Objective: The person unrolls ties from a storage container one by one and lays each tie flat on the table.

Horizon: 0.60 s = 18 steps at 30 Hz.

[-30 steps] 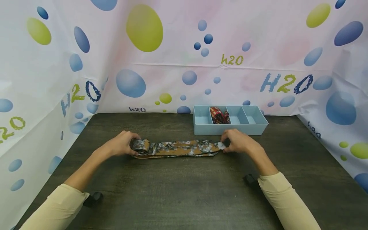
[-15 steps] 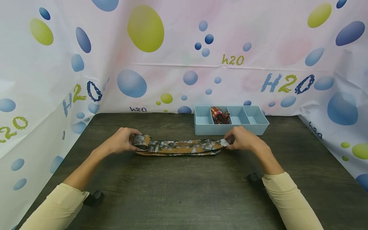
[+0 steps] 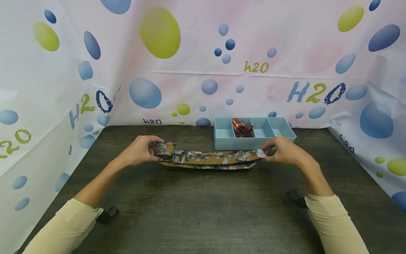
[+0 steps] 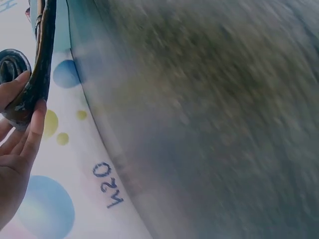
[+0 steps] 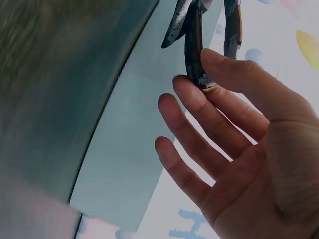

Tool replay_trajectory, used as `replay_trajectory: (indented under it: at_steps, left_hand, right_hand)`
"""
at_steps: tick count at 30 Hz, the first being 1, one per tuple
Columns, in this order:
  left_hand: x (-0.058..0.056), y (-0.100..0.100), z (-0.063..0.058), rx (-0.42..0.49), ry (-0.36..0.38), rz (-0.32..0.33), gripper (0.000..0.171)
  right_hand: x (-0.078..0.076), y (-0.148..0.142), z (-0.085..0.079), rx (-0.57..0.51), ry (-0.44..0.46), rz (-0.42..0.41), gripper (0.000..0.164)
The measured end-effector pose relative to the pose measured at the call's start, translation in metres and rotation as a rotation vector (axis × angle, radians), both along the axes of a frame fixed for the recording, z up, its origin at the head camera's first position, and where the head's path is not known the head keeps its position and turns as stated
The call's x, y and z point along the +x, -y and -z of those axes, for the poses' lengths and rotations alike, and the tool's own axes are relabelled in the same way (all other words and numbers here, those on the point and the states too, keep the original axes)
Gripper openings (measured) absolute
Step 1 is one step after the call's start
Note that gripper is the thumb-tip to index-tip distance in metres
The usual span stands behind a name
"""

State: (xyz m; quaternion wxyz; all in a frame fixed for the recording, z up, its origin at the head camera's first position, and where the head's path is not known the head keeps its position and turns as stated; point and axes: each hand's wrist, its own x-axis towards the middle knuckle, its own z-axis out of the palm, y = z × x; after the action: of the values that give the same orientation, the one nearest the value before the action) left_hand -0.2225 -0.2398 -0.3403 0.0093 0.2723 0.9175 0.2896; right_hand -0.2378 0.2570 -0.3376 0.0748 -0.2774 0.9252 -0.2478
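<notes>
Dark table (image 3: 196, 208) below, floral fabric (image 3: 219, 158) between fingers (image 5: 212, 112).

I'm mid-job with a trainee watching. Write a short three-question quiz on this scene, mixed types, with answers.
1. Multiple choice: which hand grips the rolled part of the brown, dark and white floral fabric strip?
A) Right
B) Left
C) Neither

2. True or false: the dark red patterned fabric roll lies in the leftmost compartment of the light-blue rectangular plastic-looking tray, as the head view shows it.

3. Short answer: how does the right hand hold the strip?

Key:
1. B, the left hand.
2. False; it lies in the second from the left.
3. Pinched between thumb and fingers, away from the rolled part.
</notes>
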Motion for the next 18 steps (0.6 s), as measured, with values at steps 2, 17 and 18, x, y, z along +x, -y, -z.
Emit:
replay_trajectory:
  at_steps: [2, 17, 18]
  left_hand:
    - [0.000, -0.005, -0.002, 0.016, -0.004, 0.008, 0.056]
    - [-0.006, -0.045, -0.009, 0.058, 0.011, 0.041, 0.057]
    - [-0.006, -0.047, -0.008, 0.060, 0.012, 0.042, 0.057]
  right_hand:
    - [0.001, -0.006, -0.002, 0.008, -0.014, 0.008, 0.024]
    - [-0.001, -0.048, 0.002, 0.009, 0.006, 0.087, 0.031]
    - [-0.001, -0.050, 0.003, 0.004, 0.017, 0.088, 0.032]
